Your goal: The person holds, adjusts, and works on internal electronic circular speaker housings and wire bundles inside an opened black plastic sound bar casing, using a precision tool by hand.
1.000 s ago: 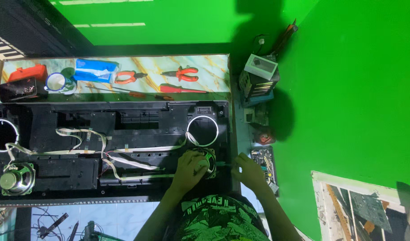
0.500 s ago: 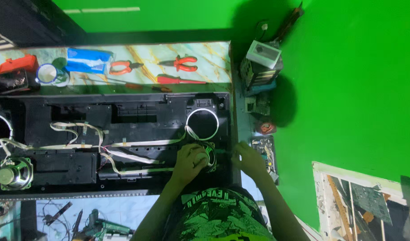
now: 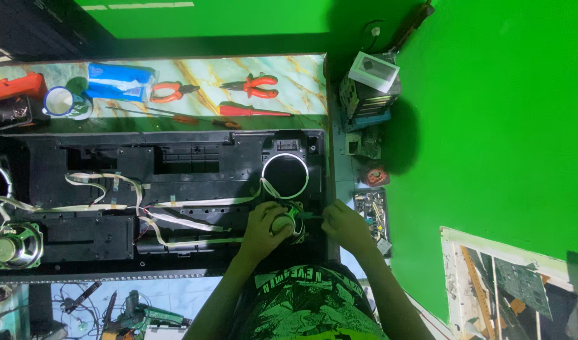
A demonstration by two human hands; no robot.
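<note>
Currently, a small round silver-backed loudspeaker is gripped by the left hand, fingers curled around it, at the right end of a long black plastic casing lying opened on the bench. A slim green-handled tool, seemingly a screwdriver, is pinched in the narrowly closed right hand and pointed at the loudspeaker's edge.

As far as can be judged, the work is partway: the casing is already opened, white ribbon cables are exposed and strung across it, a round white-rimmed opening just above the hands stands empty, and a second loudspeaker with a green frame is seated at the far left. Whether the held loudspeaker is fastened cannot be told.

Beyond the casing, a marbled green worktop is seen, on which red-handled pliers, a red screwdriver, a blue packet and a white mug are laid. Bright green walls enclose the room; stacked circuit boards are piled at the right.
</note>
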